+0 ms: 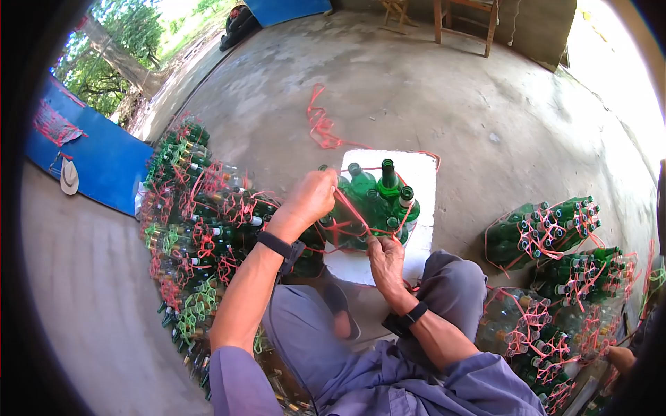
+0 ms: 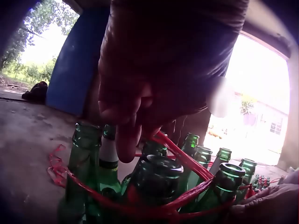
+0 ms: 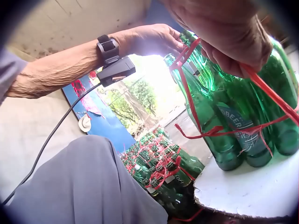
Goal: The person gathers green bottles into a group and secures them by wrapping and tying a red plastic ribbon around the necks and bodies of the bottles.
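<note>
Several green bottles (image 1: 389, 182) on white board (image 1: 423, 173) | left hand (image 1: 309, 201) pinches red twine (image 1: 352, 209), right hand (image 1: 388, 263) pinches it beside them | seemingly binding; next move likely calls for even tension

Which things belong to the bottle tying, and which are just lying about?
In the job:
- left hand, right hand
- red twine
- green bottles between them
- white board underneath
- probably tied bundles alongside

Seemingly just about:
- wooden chair
- pale hat
</note>
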The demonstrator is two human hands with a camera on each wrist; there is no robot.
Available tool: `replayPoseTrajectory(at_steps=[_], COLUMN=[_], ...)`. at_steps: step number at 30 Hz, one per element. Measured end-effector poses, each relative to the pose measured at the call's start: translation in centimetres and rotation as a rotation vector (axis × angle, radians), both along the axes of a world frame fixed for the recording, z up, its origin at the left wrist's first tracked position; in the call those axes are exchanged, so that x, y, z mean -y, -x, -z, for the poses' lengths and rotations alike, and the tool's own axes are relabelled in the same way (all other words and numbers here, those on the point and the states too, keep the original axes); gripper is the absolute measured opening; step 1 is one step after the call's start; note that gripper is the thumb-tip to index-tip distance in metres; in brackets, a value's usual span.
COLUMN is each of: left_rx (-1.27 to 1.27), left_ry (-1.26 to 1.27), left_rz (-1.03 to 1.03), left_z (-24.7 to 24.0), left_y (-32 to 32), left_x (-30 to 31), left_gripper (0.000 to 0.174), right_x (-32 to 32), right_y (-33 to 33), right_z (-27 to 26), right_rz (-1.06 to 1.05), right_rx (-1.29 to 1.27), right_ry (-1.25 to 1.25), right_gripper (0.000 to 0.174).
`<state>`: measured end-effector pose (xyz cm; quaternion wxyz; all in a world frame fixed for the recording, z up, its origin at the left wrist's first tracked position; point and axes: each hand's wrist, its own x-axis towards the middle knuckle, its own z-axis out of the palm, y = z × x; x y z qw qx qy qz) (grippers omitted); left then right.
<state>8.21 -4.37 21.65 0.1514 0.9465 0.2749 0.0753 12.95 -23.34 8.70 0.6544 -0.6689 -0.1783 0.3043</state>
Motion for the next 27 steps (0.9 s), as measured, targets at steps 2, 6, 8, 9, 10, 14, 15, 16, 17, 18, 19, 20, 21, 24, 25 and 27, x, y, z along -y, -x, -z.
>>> replayPoseTrajectory(at_steps=[2, 6, 8, 9, 10, 14, 15, 16, 17, 18, 19, 20, 21, 24, 25, 27], left_rx=[-0.009, -0.218, -0.290, -0.256, -0.221, -0.126, -0.080, -0.033, -0.033, -0.023, -0.012, -0.012, -0.019, -0.024, -0.026, -0.037], left_ry=[0.000, -0.064, -0.082, -0.079, -0.075, -0.013, 0.009, 0.030, 0.032, 0.061, 0.089, 0.090, 0.068, 0.068, 0.092, 0.070], left_rz=[-0.016, -0.046, -0.022, -0.030, -0.038, -0.078, -0.056, -0.034, -0.033, -0.026, -0.019, -0.019, -0.003, 0.017, 0.022, 0.012], left_z=[0.1, -1.0, -1.2, -1.1, -1.0, -0.3, 0.1, 0.5, 0.9, 1.0, 1.1, 1.2, 1.5, 2.0, 2.2, 2.6], left_y=[-0.2, -0.5, -0.5, -0.5, -0.5, -0.7, -0.7, -0.8, -0.8, -0.9, -1.0, -1.2, -1.4, -1.8, -1.8, -1.8], left_x=[-0.2, -0.3, -0.3, -0.3, -0.3, -0.3, -0.6, -0.9, -1.2, -1.4, -1.5, -1.6, -1.8, -2.5, -2.6, -2.5], left_gripper=[0.011, 0.014, 0.014, 0.014, 0.013, 0.012, 0.012, 0.012, 0.012, 0.012, 0.012, 0.012, 0.013, 0.015, 0.016, 0.016], right_x=[0.1, 0.2, 0.2, 0.2, 0.2, 0.3, 0.3, 0.3, 0.4, 0.4, 0.4, 0.4, 0.4, 0.4, 0.4, 0.8], right_y=[0.0, -0.2, -0.3, -0.3, -0.4, -0.4, -0.4, -0.4, -0.4, -0.5, -0.6, -0.6, -0.6, -0.8, -0.9, -0.8], right_z=[-0.6, -0.6, -1.1, -1.2, -1.3, -1.1, -1.1, -1.2, -1.3, -1.5, -1.8, -2.1, -2.4, -2.6, -2.3, -1.8], right_rz=[0.002, -0.013, -0.001, -0.001, -0.002, -0.005, -0.004, -0.009, -0.014, -0.014, -0.009, -0.004, -0.004, 0.016, 0.018, 0.019], right_rx=[-0.069, -0.163, -0.139, -0.141, -0.135, -0.134, -0.133, -0.138, -0.142, -0.142, -0.108, -0.073, -0.073, -0.079, -0.066, -0.056], right_ry=[-0.030, -0.063, -0.086, -0.086, -0.078, -0.073, -0.071, -0.063, -0.054, -0.052, -0.052, -0.052, -0.051, -0.021, -0.019, -0.015], right_gripper=[0.034, 0.035, 0.036, 0.036, 0.036, 0.036, 0.036, 0.036, 0.037, 0.037, 0.036, 0.036, 0.036, 0.034, 0.033, 0.032])
